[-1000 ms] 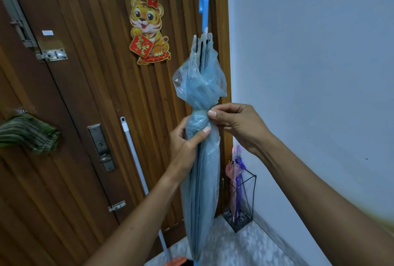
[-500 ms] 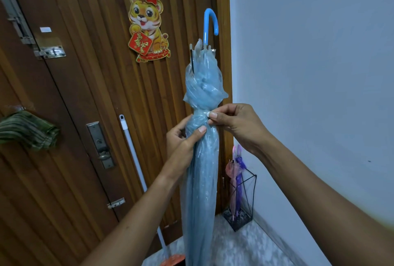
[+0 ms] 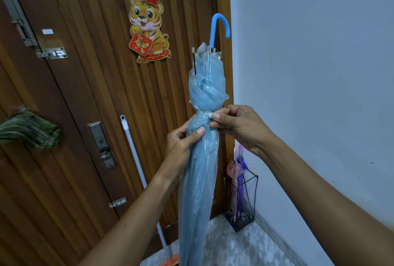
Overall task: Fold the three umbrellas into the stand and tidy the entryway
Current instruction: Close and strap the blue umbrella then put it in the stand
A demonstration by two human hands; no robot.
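A closed light-blue see-through umbrella (image 3: 200,171) stands upright in front of me, its blue hooked handle (image 3: 219,26) at the top. My left hand (image 3: 183,144) grips the gathered canopy from the left, thumb across the front. My right hand (image 3: 236,125) pinches the small white strap tab at the cinched waist of the canopy. In the corner by the wall stands a black wire umbrella stand (image 3: 245,206). It holds a pink umbrella (image 3: 232,171) and a purple umbrella (image 3: 241,171).
A brown slatted wooden door (image 3: 89,95) fills the left, with a tiger sticker (image 3: 148,28) and a handle plate (image 3: 102,144). A green cloth (image 3: 29,131) hangs at far left. A white mop pole (image 3: 138,171) leans on the door. A white wall (image 3: 319,73) runs along the right.
The umbrella has turned in my hands, so the hooked handle now curves to the right. The flared canopy above the strap is gathered tighter. Both hands stay at the waist.
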